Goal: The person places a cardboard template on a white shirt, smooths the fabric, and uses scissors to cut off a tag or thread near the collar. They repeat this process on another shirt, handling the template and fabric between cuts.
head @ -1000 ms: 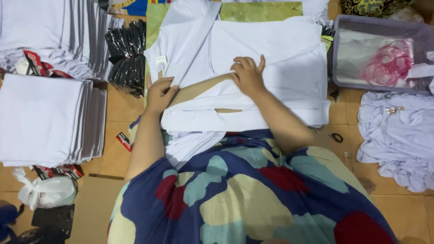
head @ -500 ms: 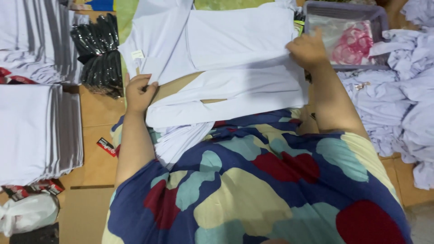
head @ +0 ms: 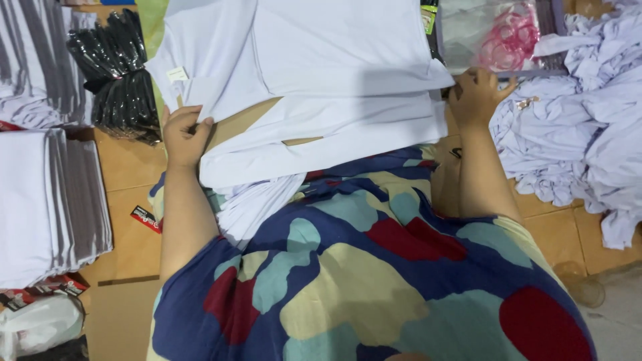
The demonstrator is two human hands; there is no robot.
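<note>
Now left hand [head: 184, 134] pinches white shirt [head: 321, 73] left edge; right hand [head: 476, 97] grips right edge.

white shirt [head: 334, 80] | spread flat, lower part folded up | atop cardboard sheet [head: 244, 120]

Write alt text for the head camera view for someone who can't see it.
A person's left hand and right hand hold opposite edges of a white garment spread flat. Stacks of folded white cloth lie to the left, a crumpled white pile to the right.
</note>
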